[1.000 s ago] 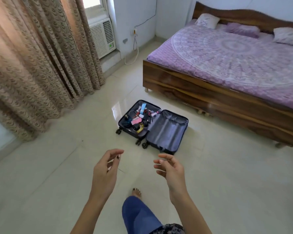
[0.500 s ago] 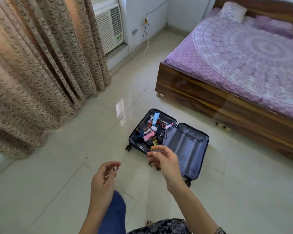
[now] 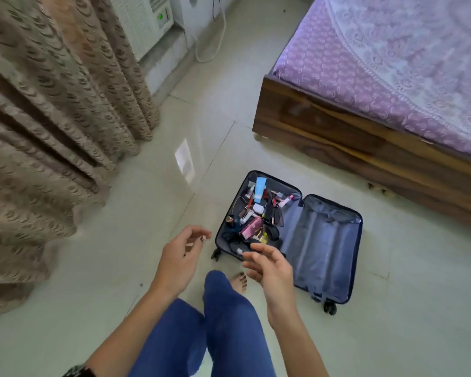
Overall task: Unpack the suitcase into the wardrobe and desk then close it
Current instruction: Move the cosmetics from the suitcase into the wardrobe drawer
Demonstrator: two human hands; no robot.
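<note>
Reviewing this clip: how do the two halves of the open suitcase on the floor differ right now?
The left half is piled with small cosmetics and tubes; the right half shows only bare grey lining. The left half lies nearer the curtain, the right half nearer the bed. Both lie open and flat on the tiled floor, with dark shells and wheels at the near end.

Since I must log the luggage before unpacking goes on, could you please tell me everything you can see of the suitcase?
The suitcase is a small navy hard-shell case, lying open flat on the tiled floor near the bed. Its left half is heaped with small cosmetics; its right half shows bare grey-blue lining. Black wheels sit at the near end. The right hand hovers before its near edge, holding nothing.
</note>
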